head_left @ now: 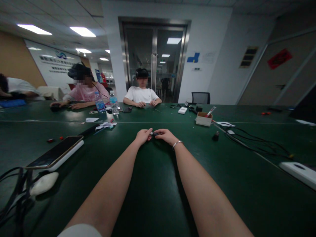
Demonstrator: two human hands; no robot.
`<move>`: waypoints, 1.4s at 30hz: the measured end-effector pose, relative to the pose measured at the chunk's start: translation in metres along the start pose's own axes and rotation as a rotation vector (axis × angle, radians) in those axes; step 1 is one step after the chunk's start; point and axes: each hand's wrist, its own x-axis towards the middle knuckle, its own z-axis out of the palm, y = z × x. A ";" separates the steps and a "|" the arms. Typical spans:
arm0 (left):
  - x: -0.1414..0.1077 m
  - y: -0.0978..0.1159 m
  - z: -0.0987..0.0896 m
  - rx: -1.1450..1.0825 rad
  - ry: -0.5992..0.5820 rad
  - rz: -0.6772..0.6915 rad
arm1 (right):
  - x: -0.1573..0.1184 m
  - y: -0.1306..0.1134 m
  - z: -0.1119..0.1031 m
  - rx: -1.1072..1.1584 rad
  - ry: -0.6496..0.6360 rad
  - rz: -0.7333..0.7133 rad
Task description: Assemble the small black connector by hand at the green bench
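Out in front of me, both arms reach over the dark green table (158,184) and my hands meet near its middle. Between them is a small black-and-silver piece (154,134), shaped like a USB stick; its exact kind is too small to tell. My left hand (143,137) is closed in a pinch at its silvery end. Thumb and fingers of my right hand (167,135), with a silver bangle on the wrist, close on the black end. Fingertips partly cover the piece.
On the left lie a phone (59,152) on a white box, a white mouse-like thing (44,183) and black cables. Bottles (114,102) and papers stand farther back. At right are a small box (203,119), cables and a white device (300,172). Several people sit around.
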 end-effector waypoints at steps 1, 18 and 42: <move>-0.001 0.001 0.000 0.038 0.015 0.006 | 0.000 0.000 0.000 0.006 -0.002 0.003; -0.002 -0.003 -0.005 0.063 0.075 -0.022 | 0.000 -0.002 0.002 0.031 0.006 0.037; -0.021 0.037 -0.015 0.338 0.275 0.368 | -0.031 -0.062 -0.103 -0.661 0.518 0.148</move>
